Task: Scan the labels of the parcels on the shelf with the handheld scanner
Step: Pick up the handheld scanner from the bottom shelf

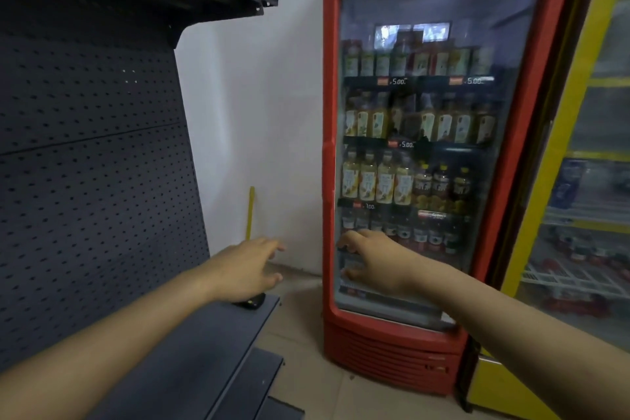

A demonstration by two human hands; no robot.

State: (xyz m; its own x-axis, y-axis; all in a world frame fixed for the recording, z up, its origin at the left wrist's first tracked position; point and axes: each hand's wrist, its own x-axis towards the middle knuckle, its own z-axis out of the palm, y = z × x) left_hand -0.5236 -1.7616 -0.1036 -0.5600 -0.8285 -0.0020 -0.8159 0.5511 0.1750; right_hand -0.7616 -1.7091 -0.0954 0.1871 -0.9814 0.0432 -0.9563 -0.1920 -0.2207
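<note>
Shelf point(218, 344) matt dark metal, perforated back panel point(95, 181); red cooler point(392, 351) glossy plastic, reflective glass door point(443, 27).

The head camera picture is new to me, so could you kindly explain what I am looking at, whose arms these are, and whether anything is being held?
There is no machine here: one wide-angle camera sits on a person's head and looks forward and down, so the two bare arms reaching into the picture are the wearer's own. The left hand stretches out with relaxed fingers above the end of a dark metal shelf; it holds nothing. Just under it, on the shelf, lies a small dark object, possibly the handheld scanner, though it is mostly hidden. The right hand reaches toward the glass door of a red drinks fridge stocked with bottles, and also holds nothing. A yellow fridge stands further right. No parcels are visible in this picture.
</note>
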